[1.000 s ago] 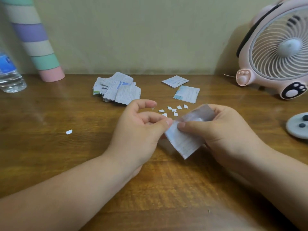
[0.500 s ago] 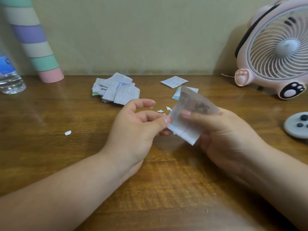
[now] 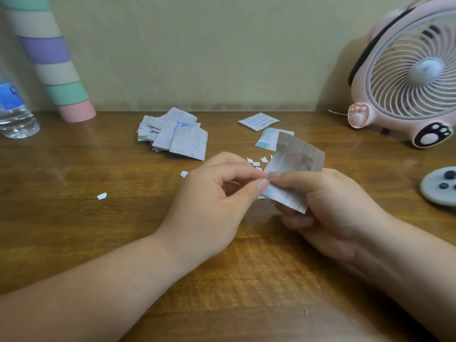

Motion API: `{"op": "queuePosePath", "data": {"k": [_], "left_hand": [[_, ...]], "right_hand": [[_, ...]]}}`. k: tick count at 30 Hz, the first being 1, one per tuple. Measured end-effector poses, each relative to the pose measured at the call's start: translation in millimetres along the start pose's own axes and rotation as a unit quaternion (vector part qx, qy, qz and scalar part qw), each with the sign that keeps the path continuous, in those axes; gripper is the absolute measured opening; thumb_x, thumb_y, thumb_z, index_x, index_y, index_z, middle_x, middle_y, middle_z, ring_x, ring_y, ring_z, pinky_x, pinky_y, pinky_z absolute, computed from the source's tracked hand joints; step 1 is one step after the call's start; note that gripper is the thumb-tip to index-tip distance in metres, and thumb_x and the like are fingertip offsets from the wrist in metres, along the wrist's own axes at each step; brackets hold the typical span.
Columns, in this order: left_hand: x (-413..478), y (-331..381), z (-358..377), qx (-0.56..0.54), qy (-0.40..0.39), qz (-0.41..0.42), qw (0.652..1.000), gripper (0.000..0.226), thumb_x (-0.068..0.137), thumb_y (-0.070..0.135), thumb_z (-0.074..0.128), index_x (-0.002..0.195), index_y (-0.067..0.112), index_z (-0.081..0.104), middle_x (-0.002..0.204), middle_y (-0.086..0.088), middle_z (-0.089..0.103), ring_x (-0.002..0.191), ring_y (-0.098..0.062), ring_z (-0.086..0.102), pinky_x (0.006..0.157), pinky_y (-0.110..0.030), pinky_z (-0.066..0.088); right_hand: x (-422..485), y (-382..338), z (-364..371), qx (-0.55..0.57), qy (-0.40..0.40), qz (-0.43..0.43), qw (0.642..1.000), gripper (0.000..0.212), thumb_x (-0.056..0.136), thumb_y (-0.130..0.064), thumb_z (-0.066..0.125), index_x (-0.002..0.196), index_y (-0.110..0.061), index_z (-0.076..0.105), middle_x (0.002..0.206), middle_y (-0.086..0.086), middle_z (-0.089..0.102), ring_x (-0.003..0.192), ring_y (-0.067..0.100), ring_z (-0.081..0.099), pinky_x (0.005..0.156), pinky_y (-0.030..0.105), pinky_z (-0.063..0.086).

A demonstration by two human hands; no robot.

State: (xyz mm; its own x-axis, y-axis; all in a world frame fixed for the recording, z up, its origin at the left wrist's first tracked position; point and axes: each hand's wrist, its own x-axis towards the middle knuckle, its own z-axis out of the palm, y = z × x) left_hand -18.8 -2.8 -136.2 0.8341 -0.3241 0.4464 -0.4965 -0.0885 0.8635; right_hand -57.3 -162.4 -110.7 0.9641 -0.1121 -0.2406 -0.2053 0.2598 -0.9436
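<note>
Though left hand [image 3: 212,201] and right hand [image 3: 330,206] pinch the slip [image 3: 296,159], its print blurs.

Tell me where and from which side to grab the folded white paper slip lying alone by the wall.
Likely the left corner of the folded white paper slip, from the left. It lies flat on the wooden table, so only edges offer grip; bare wood borders that corner, while a blue slip crowds its near side.

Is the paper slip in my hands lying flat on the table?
No, left hand and right hand pinch the small printed paper slip above the brown wooden table.
</note>
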Motion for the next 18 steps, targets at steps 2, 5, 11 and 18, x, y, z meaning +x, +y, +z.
{"op": "queuePosePath", "data": {"k": [2, 5, 11, 18], "left_hand": [[0.1, 0.7, -0.7, 0.018, -0.002, 0.014, 1.000, 0.013, 0.090, 0.008, 0.074, 0.093, 0.019, 0.080, 0.095, 0.004, 0.067, 0.091, -0.008, 0.066, 0.077, -0.012, 0.047], [-0.2, 0.8, -0.4, 0.031, -0.009, 0.035, 0.999, 0.013, 0.092, 0.015, 0.070, 0.097, 0.021, 0.079, 0.098, 0.004, 0.065, 0.091, -0.011, 0.065, 0.076, -0.013, 0.046], [-1.0, -1.0, -0.8, 0.050, 0.006, 0.079, 0.996, 0.019, 0.092, 0.013, 0.070, 0.109, 0.016, 0.077, 0.100, 0.004, 0.064, 0.093, -0.018, 0.066, 0.079, -0.019, 0.049], [-0.9, -0.6, -1.8, 0.104, -0.007, 0.108, 0.989, 0.019, 0.093, 0.015, 0.067, 0.110, 0.015, 0.076, 0.100, 0.007, 0.066, 0.095, -0.012, 0.065, 0.082, -0.013, 0.046]], "right_hand": [[0.6, -0.6, -0.7, 0.016, 0.000, 0.012, 1.000, 0.011, 0.088, -0.003, 0.066, 0.099, -0.004, 0.067, 0.072, 0.006, 0.058, 0.048, 0.010, 0.040, 0.035, 0.018, 0.021], [1.2, -2.0, -2.0, 0.035, -0.008, 0.032, 0.999, 0.020, 0.086, -0.005, 0.065, 0.106, -0.006, 0.066, 0.075, 0.006, 0.059, 0.049, 0.010, 0.042, 0.034, 0.017, 0.024], [-0.8, -4.0, -2.2, 0.001, -0.012, 0.034, 0.999, 0.016, 0.090, -0.008, 0.062, 0.104, -0.006, 0.069, 0.070, 0.012, 0.066, 0.051, 0.015, 0.051, 0.040, 0.020, 0.035], [-1.3, -3.4, -0.8, 0.011, -0.012, 0.038, 0.999, 0.018, 0.088, -0.008, 0.065, 0.106, -0.006, 0.070, 0.077, 0.011, 0.066, 0.052, 0.015, 0.051, 0.042, 0.021, 0.036]]}}
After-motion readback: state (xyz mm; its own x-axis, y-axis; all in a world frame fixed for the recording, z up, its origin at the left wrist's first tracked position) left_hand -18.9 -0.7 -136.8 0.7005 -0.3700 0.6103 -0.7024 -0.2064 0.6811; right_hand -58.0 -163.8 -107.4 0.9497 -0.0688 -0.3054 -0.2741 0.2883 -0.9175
